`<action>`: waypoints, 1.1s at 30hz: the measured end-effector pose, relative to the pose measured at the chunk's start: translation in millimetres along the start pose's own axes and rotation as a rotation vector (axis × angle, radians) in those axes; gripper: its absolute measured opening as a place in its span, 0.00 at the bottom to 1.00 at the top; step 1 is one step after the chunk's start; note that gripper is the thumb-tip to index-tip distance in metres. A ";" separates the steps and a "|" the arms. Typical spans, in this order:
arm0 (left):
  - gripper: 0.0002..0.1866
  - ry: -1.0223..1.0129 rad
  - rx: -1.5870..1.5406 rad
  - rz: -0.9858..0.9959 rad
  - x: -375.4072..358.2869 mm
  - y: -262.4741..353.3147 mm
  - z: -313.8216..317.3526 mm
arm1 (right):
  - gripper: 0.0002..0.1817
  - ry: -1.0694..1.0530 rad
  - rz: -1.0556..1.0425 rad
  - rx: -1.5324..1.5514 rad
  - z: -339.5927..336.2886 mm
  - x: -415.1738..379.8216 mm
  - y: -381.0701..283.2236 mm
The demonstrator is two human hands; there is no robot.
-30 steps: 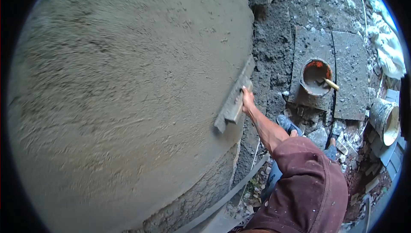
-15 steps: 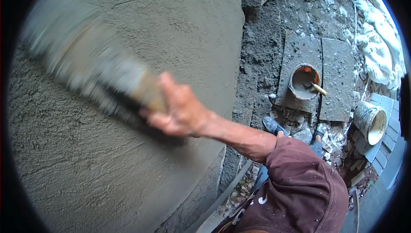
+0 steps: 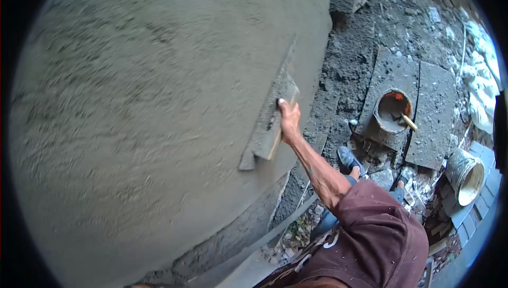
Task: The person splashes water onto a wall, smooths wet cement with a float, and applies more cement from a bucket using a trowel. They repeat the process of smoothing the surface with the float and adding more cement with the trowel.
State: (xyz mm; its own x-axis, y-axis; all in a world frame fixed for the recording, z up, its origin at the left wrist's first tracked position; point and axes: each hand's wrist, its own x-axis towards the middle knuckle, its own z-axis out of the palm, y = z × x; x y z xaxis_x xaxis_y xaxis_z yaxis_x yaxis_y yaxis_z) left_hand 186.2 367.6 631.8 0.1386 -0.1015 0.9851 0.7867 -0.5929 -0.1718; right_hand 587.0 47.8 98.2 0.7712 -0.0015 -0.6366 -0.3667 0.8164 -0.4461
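My right hand (image 3: 289,121) is closed around the back of a long plastering float (image 3: 271,113), with the thumb on its upper side. The float is caked with grey mortar and tilts from lower left to upper right. It lies against the wet grey plastered wall (image 3: 159,97), near the wall's right-hand edge. Rough, pitted plaster shows to the left of the float, and smoother plaster around it. My left hand does not show.
A mortar bucket (image 3: 392,111) with a wooden-handled tool (image 3: 408,122) stands on dirty boards (image 3: 436,113). A whitish bucket (image 3: 465,177) lies tilted at the right, near grey tiles (image 3: 484,182) and white sacks (image 3: 482,81). Rubble surrounds my feet (image 3: 349,158).
My right hand has swung rightward across the wall with the float, which now stands more upright and shows sharply instead of blurred. The view has shifted, so the buckets appear lower and further right.
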 end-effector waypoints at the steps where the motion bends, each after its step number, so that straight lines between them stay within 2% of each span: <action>1: 0.31 -0.005 -0.005 -0.020 0.7 -6.8 -1.4 | 0.24 -0.064 -0.086 -0.044 27.7 -25.5 -20.0; 2: 0.31 -0.007 0.003 -0.031 5.1 -12.5 -4.0 | 0.24 -0.118 -0.329 -0.153 58.1 -54.2 -39.7; 3: 0.31 -0.010 0.010 -0.039 6.7 -18.2 -10.8 | 0.24 -0.276 -0.285 -0.145 80.8 -89.2 -61.3; 4: 0.31 -0.011 0.024 -0.001 6.2 -11.0 -11.9 | 0.23 -0.352 -0.460 -0.162 107.8 -117.5 -68.2; 5: 0.31 -0.011 0.037 0.037 5.6 -3.5 -12.7 | 0.22 -0.455 -0.381 -0.350 127.7 -162.0 -105.2; 8: 0.29 -0.054 0.211 0.009 5.5 2.2 -12.5 | 0.23 -0.942 -0.643 -0.721 165.3 -238.0 -119.0; 10: 0.30 -0.087 0.372 -0.022 6.1 2.1 -17.7 | 0.25 -1.088 -0.927 -0.492 172.8 -273.1 -117.9; 13: 0.31 -0.188 -0.038 0.465 3.1 -112.3 -7.5 | 0.26 -1.142 -0.989 -0.505 131.9 -285.0 -134.8; 14: 0.31 -0.177 -0.099 0.164 -8.7 -45.4 -38.1 | 0.26 -1.052 -0.984 -0.576 101.8 -270.3 -146.1; 15: 0.31 -0.138 -0.174 -0.134 -18.2 47.0 -76.6 | 0.26 -0.993 -0.871 -0.695 63.8 -253.6 -157.4; 16: 0.31 -0.137 -0.158 -0.122 -44.6 78.2 -100.9 | 0.26 -0.942 -0.748 -0.789 23.3 -237.2 -167.8; 17: 0.30 -0.136 -0.142 -0.110 -70.2 108.2 -126.1 | 0.27 -0.858 -0.769 -0.704 -28.2 -206.1 -172.8; 18: 0.28 -0.234 -0.180 -0.088 -105.3 147.1 -154.1 | 0.25 -0.642 -0.742 -0.737 -80.3 -184.8 -189.6; 19: 0.27 -0.321 -0.199 -0.066 -150.9 189.5 -180.0 | 0.23 -0.577 -0.504 -0.607 -146.4 -142.7 -175.5; 20: 0.28 -0.404 -0.400 -0.012 -203.3 223.5 -201.2 | 0.21 -0.225 -0.373 -0.996 -195.2 -142.5 -222.7; 21: 0.25 -0.648 -0.594 -0.135 -260.9 249.9 -225.1 | 0.21 -0.116 -0.532 -1.035 -259.8 -119.3 -240.4; 22: 0.19 -0.877 -0.662 -0.032 -303.7 297.4 -263.6 | 0.22 0.078 -0.617 -1.204 -315.8 -111.5 -268.3; 23: 0.13 -1.111 -0.730 0.063 -346.5 345.1 -302.0 | 0.23 0.217 -0.550 -1.248 -383.4 -94.6 -283.0; 24: 0.15 -1.605 -0.973 -0.282 -401.2 358.6 -325.7 | 0.24 0.352 -0.534 -1.335 -442.2 -82.3 -293.3; 25: 0.19 -1.920 -1.081 -0.552 -443.5 386.3 -359.8 | 0.24 0.480 -0.447 -1.337 -508.1 -74.0 -305.8; 26: 0.25 -2.179 -1.028 -0.630 -486.3 411.5 -383.5 | 0.25 0.582 -0.406 -1.391 -570.4 -66.6 -317.4; 27: 0.28 -2.390 -1.049 -0.602 -531.9 444.6 -397.7 | 0.26 0.692 -0.366 -1.402 -622.6 -63.4 -327.4; 28: 0.31 -2.602 -1.042 -0.560 -571.2 475.0 -406.7 | 0.27 0.772 -0.189 -1.471 -673.5 -58.7 -335.2; 30: 0.40 -2.865 -0.823 -0.418 -645.5 548.4 -415.4 | 0.29 0.867 -0.099 -1.505 -772.3 -43.9 -336.4; 31: 0.43 -2.869 -0.802 -0.521 -690.0 580.6 -414.3 | 0.29 0.906 -0.062 -1.543 -815.3 -33.3 -329.8; 33: 0.48 -2.815 -0.723 -0.753 -762.8 638.8 -415.4 | 0.27 0.896 -0.183 -1.564 -885.9 -18.7 -316.8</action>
State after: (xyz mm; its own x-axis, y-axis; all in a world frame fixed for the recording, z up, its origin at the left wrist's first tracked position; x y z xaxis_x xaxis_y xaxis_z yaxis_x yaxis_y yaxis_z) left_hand 333.2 -265.5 -228.5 0.3555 0.0429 -0.9337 0.9260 -0.1519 0.3456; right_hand 227.6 -722.3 -305.8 0.5637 -0.7281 -0.3901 -0.8244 -0.4664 -0.3207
